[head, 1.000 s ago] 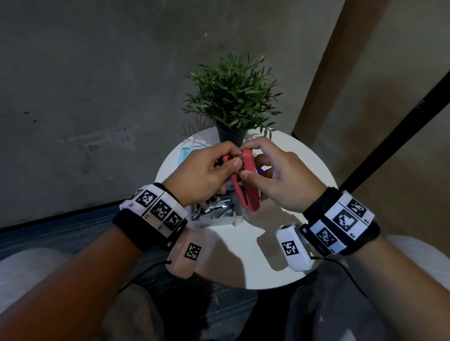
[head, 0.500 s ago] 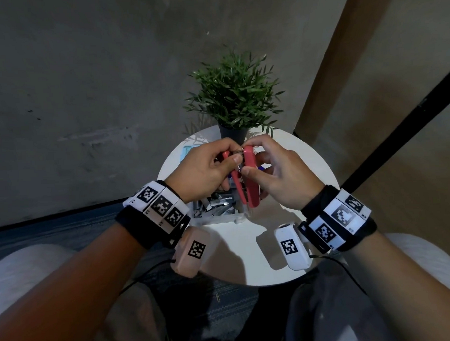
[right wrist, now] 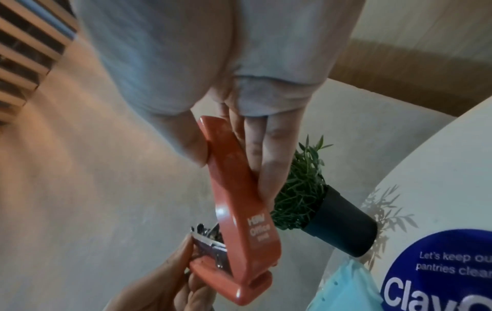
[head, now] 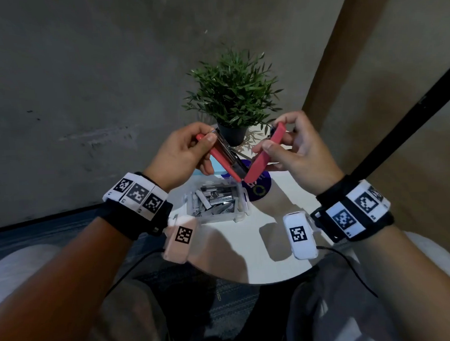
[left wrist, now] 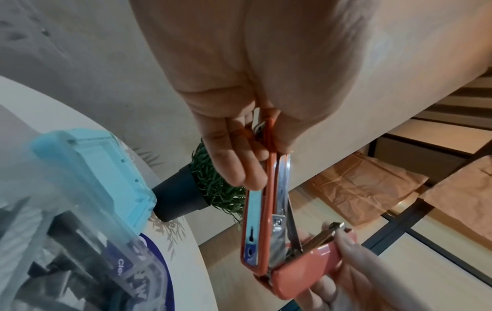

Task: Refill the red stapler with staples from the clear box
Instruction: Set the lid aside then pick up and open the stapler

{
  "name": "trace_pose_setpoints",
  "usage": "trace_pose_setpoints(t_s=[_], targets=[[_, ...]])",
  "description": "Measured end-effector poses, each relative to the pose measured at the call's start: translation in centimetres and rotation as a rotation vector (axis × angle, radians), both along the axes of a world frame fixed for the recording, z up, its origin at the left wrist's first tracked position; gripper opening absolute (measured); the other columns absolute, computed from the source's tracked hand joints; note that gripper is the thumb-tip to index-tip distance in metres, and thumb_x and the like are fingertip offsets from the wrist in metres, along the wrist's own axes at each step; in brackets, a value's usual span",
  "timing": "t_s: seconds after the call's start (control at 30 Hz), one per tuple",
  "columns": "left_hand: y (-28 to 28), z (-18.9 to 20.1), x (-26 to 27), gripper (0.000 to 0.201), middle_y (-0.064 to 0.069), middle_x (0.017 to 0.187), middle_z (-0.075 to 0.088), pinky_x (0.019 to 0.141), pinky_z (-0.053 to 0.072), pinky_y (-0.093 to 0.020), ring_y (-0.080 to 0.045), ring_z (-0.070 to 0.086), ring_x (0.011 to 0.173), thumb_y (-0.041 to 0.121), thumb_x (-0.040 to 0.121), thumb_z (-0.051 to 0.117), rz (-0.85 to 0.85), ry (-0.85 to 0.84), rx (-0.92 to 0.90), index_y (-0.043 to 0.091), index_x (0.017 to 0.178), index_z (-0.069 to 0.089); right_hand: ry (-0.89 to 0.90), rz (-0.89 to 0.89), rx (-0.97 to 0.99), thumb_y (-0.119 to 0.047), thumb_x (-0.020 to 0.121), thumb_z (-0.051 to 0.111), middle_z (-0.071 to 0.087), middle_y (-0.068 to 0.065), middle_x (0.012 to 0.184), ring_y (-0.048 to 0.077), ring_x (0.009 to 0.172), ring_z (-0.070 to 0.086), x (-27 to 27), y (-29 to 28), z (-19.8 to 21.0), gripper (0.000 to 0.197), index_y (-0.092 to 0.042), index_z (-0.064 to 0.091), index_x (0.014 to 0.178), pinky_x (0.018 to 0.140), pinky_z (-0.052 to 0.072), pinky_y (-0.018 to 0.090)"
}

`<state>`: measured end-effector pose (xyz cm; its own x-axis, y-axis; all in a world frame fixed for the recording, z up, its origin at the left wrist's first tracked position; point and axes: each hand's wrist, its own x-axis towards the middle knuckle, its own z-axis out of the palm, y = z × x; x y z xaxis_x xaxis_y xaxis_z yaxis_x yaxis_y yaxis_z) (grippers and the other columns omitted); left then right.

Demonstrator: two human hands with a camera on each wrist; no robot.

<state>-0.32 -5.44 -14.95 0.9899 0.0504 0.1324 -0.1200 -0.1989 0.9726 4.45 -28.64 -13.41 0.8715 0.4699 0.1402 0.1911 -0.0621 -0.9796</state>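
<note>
Stapler (head: 240, 158) is hinged wide open in a V, held in the air above the round white table (head: 250, 249), over the far edge of the clear box (head: 242, 208). Hinge end points down toward the box; the two free ends point up and apart.

Left hand (head: 182, 156) has the base half — thumb on top near the tip, fingers curled underneath. The metal staple channel (left wrist: 282, 189) sits on that half; whether any staples are in it can't be made out. Underside of the base shows a silver plate in the left wrist view.

Right hand (head: 295, 151) has the red top cover (right wrist: 239, 202) — thumb on one side, fingers wrapped on the other. White lettering on the cover, partly legible: "Office".

Clear box sits on the table just below the hands, lid off, full of loose grey staple strips (head: 215, 200). Light blue lid (left wrist: 104, 168) lies on the table beside it, toward the plant.

Also on the table: small green plant in a dark pot (head: 232, 134) at the far edge, and a round blue sticker (right wrist: 442, 271) with white text, partly under the box. Both wrists carry black bands with square printed markers.
</note>
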Motion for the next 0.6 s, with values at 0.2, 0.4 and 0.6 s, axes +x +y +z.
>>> trace_pose_setpoints(t_s=[0.2, 0.4, 0.6], targets=[[0.4, -0.3, 0.2, 0.010, -0.014, 0.071, 0.064, 0.055, 0.058, -0.026, -0.019, 0.068, 0.055, 0.012, 0.100, 0.048, 0.043, 0.004, -0.138, 0.010, 0.094, 0.057, 0.103, -0.020, 0.004, 0.002, 0.096, 0.059, 0.077, 0.020, 0.104, 0.028, 0.094, 0.076, 1.8, -1.6, 0.0, 0.027, -0.017, 0.040, 0.095, 0.067, 0.056, 0.023], [0.9, -0.3, 0.1, 0.012, -0.012, 0.085, 0.066, 0.059, 0.058, -0.027, -0.020, 0.072, 0.063, 0.018, 0.102, 0.045, 0.117, 0.005, -0.268, 0.015, 0.099, 0.055, 0.289, 0.075, 0.012, -0.011, 0.079, 0.075, 0.078, 0.014, 0.093, 0.031, 0.086, 0.077, 3.3, -3.7, -0.4, 0.032, -0.015, 0.047, 0.092, 0.079, 0.062, 0.034], [2.2, -0.1, 0.0, 0.022, -0.010, 0.088, 0.070, 0.058, 0.056, -0.025, -0.018, 0.070, 0.066, 0.020, 0.104, 0.036, 0.107, -0.025, -0.457, 0.013, 0.105, 0.057, 0.513, 0.297, 0.101, -0.011, 0.073, 0.074, 0.076, 0.026, 0.098, 0.031, 0.084, 0.078, 2.7, -3.2, -1.4, 0.037, -0.011, 0.046, 0.097, 0.074, 0.063, 0.031]])
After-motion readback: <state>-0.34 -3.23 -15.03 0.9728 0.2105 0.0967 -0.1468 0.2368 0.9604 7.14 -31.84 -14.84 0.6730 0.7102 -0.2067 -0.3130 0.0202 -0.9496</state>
